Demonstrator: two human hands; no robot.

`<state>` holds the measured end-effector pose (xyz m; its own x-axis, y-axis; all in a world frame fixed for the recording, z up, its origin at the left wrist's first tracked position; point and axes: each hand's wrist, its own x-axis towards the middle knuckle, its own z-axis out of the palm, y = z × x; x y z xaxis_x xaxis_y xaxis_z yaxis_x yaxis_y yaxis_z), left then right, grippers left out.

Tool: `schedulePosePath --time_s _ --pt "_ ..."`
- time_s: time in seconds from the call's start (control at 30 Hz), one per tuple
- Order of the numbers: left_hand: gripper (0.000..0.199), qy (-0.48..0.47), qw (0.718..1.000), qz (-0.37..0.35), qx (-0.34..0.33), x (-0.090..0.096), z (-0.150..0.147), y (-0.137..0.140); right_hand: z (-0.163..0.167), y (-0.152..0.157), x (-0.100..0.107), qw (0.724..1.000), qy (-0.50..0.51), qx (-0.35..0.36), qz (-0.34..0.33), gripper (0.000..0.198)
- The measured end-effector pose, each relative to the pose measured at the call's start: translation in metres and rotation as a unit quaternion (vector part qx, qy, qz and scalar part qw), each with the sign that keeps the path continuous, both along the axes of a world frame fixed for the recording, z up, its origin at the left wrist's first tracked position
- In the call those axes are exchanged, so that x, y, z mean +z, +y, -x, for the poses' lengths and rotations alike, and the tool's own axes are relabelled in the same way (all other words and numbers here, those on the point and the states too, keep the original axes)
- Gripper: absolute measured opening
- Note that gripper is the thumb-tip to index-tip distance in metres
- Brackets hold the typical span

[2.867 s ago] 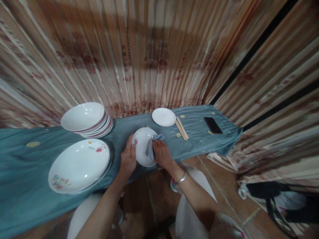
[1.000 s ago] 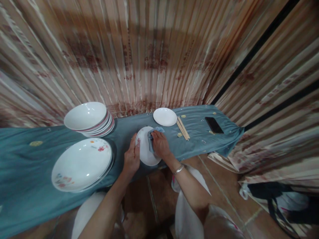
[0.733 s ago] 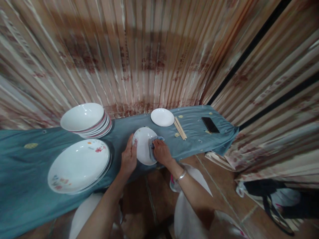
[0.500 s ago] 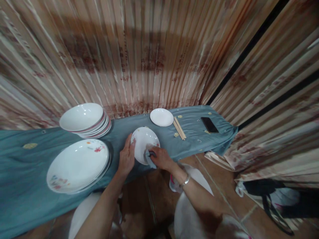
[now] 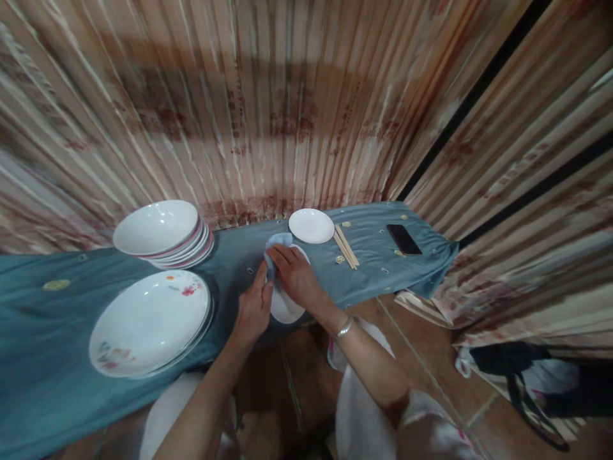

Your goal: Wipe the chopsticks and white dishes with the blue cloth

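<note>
A small white plate [image 5: 286,310] is tilted up at the table's front edge, so it looks narrow. My left hand [image 5: 255,304] is closed on its left side, the fingers close to the cloth. A light blue cloth [image 5: 280,239] is bunched over the plate's upper left rim. My right hand [image 5: 297,278], a silver bracelet at its wrist, is closed on the cloth and presses it there. Both hands cover much of the plate. Behind them another small plate [image 5: 311,225] with a dark rim lies flat on the table.
On the left of the blue-green tablecloth [image 5: 239,252] stand a stack of bowls [image 5: 158,227] and a stack of large floral plates [image 5: 151,322]. Several chopsticks [image 5: 345,246] and a black phone [image 5: 403,239] lie to the right. Curtains [image 5: 287,128] hang close behind the table.
My right hand has moved the cloth from the plate's lower right to its upper left rim. The plate has tilted, and my left hand has shifted slightly right.
</note>
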<state>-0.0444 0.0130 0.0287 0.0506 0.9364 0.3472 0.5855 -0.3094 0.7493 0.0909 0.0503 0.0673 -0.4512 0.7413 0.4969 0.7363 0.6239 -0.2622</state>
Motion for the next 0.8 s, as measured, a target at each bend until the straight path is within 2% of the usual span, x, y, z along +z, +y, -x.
schedulePosePath --time_s 0.17,0.3,0.4,0.47,0.53,0.63,0.8 --pt "0.051 0.003 1.000 0.014 0.006 0.001 0.000 0.000 -0.006 0.027 0.003 0.999 -0.026 -0.029 0.027 0.028" --pt "0.051 -0.004 0.999 0.031 0.012 0.000 -0.001 -0.001 -0.023 0.035 -0.014 0.991 -0.005 -0.121 0.061 0.032" --pt "0.051 -0.002 0.999 0.040 0.014 -0.001 -0.002 -0.001 -0.040 0.030 -0.032 0.964 -0.019 -0.227 0.139 0.028" --pt "0.051 -0.002 0.999 0.042 0.017 0.000 -0.002 -0.001 -0.050 0.024 -0.041 0.942 -0.047 -0.263 0.202 0.025" --pt "0.051 -0.001 0.999 0.044 0.020 0.001 -0.003 -0.001 -0.056 0.020 -0.044 0.928 -0.073 -0.276 0.238 0.025" --pt "0.051 0.001 0.999 0.039 0.023 0.002 -0.003 -0.001 -0.055 0.021 -0.039 0.922 -0.097 -0.285 0.245 0.024" --pt "0.051 0.001 1.000 0.001 0.018 0.005 0.000 -0.001 -0.033 0.037 -0.018 0.930 -0.097 -0.285 0.210 0.024"
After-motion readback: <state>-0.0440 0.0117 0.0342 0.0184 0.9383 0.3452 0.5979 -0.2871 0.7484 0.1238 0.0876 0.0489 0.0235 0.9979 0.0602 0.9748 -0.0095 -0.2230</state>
